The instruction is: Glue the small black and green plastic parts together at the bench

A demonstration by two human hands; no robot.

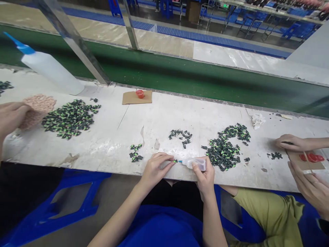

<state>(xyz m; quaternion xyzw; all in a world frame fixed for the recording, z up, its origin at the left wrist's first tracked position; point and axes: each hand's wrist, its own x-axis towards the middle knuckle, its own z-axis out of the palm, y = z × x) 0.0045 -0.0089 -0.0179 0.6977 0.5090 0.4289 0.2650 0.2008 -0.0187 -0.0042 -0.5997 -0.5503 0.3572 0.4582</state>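
Between the thumb and finger of my left hand (157,167) is a small black-and-green part (175,161), held just above the table's near edge. My right hand (206,174) grips a small clear squeeze bottle (193,163) lying sideways, its thin blue tip pointing left at the part. Tip and part are very close; whether they touch I cannot tell. A few similar black-and-green parts (135,152) lie left of my left hand. Beyond my hands is a loose group of small dark pieces (181,136). A larger pile of black-and-green parts (223,151) spreads beside my right hand.
A co-worker's hand (11,116) at the left touches a pinkish pile (38,106). Another co-worker's hands (308,178) work at the right by red paste on cardboard. A large white bottle (52,70), a red cup (140,93) and crumpled tissue (257,120) stand farther back.
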